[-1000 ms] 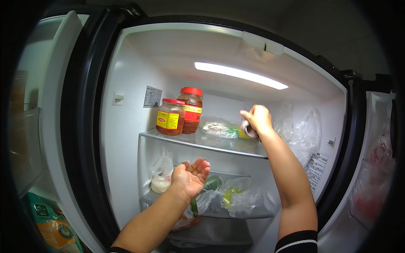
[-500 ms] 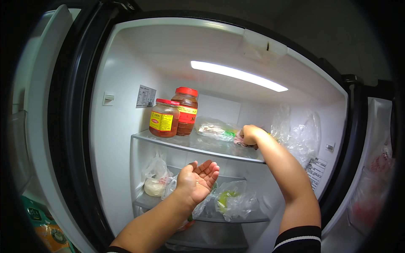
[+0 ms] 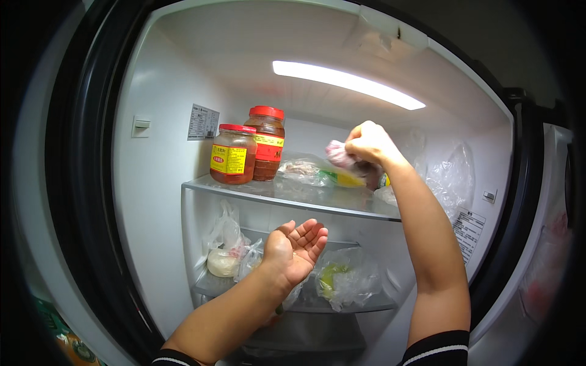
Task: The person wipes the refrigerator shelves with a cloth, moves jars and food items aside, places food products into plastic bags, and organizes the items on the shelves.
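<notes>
right hand (image 3: pixel 368 143) covers most of the pinkish bagged item (image 3: pixel 337 152); contents unclear. bag (image 3: pixel 347 278) on lower shelf: greenish contents blurred through plastic. both forearms cut off at near edge.

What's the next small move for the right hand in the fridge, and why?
Probably draw the right hand back out over the glass shelf toward the open left hand. It is closed on a small pinkish bagged item lifted above the shelf, and the left palm waits face-up and empty below. Keep clear of the two red-lidded jars.
</notes>
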`<state>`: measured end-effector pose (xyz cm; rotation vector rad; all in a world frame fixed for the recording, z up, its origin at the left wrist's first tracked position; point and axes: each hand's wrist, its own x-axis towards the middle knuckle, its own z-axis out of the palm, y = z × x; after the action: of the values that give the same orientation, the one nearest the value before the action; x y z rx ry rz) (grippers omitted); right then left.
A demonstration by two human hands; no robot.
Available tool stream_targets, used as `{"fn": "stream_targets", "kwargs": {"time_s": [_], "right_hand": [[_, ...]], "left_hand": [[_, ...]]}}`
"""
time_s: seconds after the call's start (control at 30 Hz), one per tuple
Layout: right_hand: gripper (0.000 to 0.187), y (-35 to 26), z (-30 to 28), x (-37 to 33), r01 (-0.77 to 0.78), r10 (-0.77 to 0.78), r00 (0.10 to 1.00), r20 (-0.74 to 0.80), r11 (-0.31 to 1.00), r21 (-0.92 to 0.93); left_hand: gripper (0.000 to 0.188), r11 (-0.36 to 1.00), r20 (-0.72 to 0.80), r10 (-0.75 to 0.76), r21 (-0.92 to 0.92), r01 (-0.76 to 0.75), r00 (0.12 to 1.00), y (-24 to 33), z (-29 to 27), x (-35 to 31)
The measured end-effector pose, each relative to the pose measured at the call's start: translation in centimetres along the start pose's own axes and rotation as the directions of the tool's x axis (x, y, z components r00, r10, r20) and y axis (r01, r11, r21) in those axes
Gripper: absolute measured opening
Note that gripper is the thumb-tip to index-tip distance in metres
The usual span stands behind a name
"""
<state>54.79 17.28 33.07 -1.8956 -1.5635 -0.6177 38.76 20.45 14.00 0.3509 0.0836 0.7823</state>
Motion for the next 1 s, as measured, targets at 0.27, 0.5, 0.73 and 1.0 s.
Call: {"fn": "stream_targets", "kwargs": {"time_s": [0.27,0.5,0.73,1.0], "right_hand": [[0.058,2.5,3.9,1.5,0.372,0.013,0.899,0.438,0.505,-0.779],[0.031,3.2,8.6,3.9,0.479,-0.024,0.861,0.508,0.378,-0.793],[0.021,2.6,6.1,4.7,0.038,-0.115,0.989,-0.095,0.81,-0.585],[0.035,5.0,7.8,5.5,-0.225,0.203,0.926,-0.318,0.974,-0.033]], "left_hand": [[0.034,0.998,-0.016,0.055,0.038,-0.054,0.998,2.1,0.1,-0.1],[0.032,0.998,0.003,0.02,0.063,-0.02,1.0,1.9,-0.2,0.3],[0.031,0.997,0.045,0.021,0.075,-0.025,0.999,2.2,-1.0,1.0],[0.031,0.996,0.067,-0.032,0.088,0.026,0.997,1.1,-0.4,1.6]]}}
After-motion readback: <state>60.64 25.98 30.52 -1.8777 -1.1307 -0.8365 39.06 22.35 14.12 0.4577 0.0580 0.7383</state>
